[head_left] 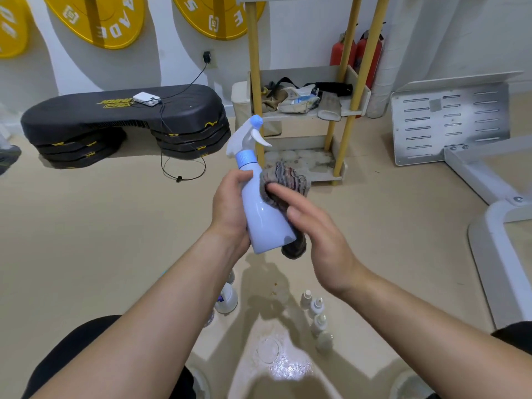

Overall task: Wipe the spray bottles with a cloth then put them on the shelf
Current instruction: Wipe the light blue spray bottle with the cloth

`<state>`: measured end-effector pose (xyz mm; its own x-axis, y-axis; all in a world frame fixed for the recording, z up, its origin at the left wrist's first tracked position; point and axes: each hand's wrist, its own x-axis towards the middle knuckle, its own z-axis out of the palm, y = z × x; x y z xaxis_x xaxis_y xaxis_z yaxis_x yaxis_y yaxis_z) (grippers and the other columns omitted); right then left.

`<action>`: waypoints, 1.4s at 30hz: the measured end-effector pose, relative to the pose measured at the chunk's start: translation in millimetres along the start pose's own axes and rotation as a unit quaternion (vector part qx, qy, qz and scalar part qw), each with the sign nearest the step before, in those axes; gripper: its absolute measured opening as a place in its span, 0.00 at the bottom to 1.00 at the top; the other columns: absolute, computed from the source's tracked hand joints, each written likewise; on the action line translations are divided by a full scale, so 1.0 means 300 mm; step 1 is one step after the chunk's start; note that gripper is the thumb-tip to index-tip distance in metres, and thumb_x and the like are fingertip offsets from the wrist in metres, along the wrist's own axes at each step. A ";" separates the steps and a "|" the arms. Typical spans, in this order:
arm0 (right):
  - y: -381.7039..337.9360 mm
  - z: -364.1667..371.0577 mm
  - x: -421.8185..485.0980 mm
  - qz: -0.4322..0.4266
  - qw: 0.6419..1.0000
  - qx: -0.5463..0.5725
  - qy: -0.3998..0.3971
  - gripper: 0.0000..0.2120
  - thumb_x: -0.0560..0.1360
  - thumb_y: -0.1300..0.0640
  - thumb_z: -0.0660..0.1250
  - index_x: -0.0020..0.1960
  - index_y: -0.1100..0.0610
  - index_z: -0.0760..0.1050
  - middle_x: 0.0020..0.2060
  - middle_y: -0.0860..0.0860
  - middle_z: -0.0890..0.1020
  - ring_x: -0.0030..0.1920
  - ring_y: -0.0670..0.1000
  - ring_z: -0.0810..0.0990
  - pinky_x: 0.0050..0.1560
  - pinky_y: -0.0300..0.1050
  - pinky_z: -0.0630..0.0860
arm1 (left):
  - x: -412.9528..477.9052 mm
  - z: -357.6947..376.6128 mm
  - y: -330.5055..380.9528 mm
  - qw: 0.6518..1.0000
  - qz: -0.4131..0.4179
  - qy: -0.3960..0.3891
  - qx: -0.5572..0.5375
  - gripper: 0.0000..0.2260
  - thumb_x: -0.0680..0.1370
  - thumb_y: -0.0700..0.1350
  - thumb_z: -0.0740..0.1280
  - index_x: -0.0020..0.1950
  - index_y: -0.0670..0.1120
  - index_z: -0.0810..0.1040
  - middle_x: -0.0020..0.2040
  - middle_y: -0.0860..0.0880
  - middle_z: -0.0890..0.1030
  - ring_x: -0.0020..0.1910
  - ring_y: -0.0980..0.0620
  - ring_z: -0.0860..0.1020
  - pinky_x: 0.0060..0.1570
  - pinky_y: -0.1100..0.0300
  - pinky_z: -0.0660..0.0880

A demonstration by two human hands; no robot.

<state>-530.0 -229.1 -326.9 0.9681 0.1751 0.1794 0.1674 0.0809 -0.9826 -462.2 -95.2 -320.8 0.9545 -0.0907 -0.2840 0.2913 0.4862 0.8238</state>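
Observation:
My left hand point(229, 208) grips a pale blue spray bottle point(263, 217) with a white trigger and blue cap, held upright and tilted slightly left in mid-air. My right hand point(319, 231) presses a dark striped cloth point(288, 182) against the bottle's right side, fingers nearly straight. The cloth wraps around the bottle's far side and hangs below its base. Straight ahead stands the shelf point(308, 113) with yellow posts; its middle tier holds clutter.
Several small white bottles point(316, 315) stand in a row on the floor below my hands, and a larger white bottle point(227, 298) sits left of them. Black stacked step platforms point(126, 122) lie at left. A white metal frame point(489, 180) stands at right.

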 end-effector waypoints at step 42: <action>0.033 -0.037 0.077 0.186 0.955 0.217 0.086 0.25 0.79 0.45 0.59 0.67 0.61 0.77 0.61 0.65 0.80 0.53 0.59 0.81 0.53 0.55 0.75 | -0.021 0.009 -0.040 0.957 0.114 0.044 0.264 0.14 0.74 0.52 0.76 0.51 0.44 0.83 0.46 0.44 0.85 0.38 0.51 0.82 0.39 0.56 0.79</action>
<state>-503.9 -235.1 -333.0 0.9681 0.1106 -0.2250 -0.2506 0.4490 -0.8577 -471.6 -102.8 -327.5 0.9948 0.0513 -0.0879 0.0893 -0.0251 0.9957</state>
